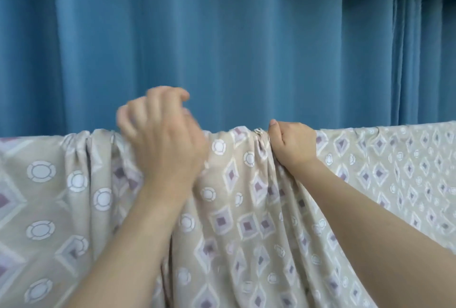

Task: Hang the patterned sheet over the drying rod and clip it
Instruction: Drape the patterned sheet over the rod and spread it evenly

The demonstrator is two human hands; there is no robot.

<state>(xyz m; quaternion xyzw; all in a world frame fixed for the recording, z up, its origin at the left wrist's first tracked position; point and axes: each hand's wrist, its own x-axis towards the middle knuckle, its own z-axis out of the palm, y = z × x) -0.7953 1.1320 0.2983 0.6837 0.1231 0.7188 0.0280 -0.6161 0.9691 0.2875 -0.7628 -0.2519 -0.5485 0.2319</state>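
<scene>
The sheet [246, 209], beige with lilac diamonds and white rings, hangs draped over a top line hidden beneath it, bunched into folds between the hands and flatter out past the right hand [292, 145]. That hand is clenched on the gathered top edge, thumb up. The left hand [160, 140], blurred, hovers at the edge with fingers curled and loose, gripping nothing. A blue curtain [222, 48] hangs behind both hands

Drying rod wholly hidden beneath beige diamond-patterned sheet [246, 209]; sheet cut off left, right, below; left hand [165, 140] motion-blurred (fingertips indistinct).
</scene>
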